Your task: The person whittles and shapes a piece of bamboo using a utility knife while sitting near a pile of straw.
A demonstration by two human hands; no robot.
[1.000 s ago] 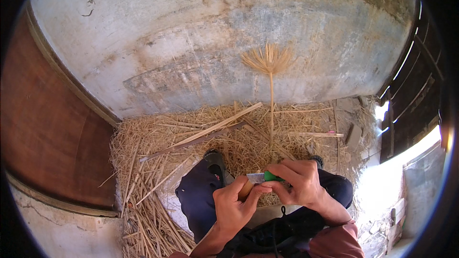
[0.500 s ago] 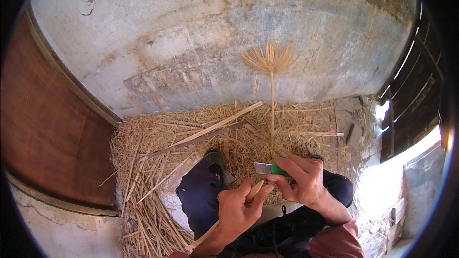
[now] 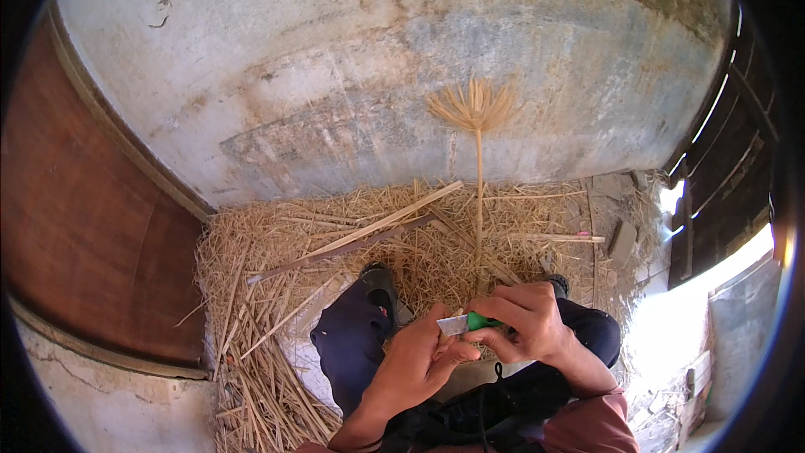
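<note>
Stained, pale plaster wall (image 3: 335,50) faced the person; loose straw (image 3: 429,253) covered much of the floor (image 3: 610,195) beneath it. Brown panel (image 3: 92,193) stood at left. Broom (image 3: 477,117) stood upright by the wall, bristles up. Long wooden strips (image 3: 386,223) lay across the straw. Right grip (image 3: 532,321) pinched the green handle (image 3: 479,321) of a small knife (image 3: 454,325), blade pointing left. Left grip (image 3: 417,361) was curled about a pale stick (image 3: 458,313), nearly all hidden by the hand, its end showing beside the blade between the two hands. Whether steel met wood could not be made out.
</note>
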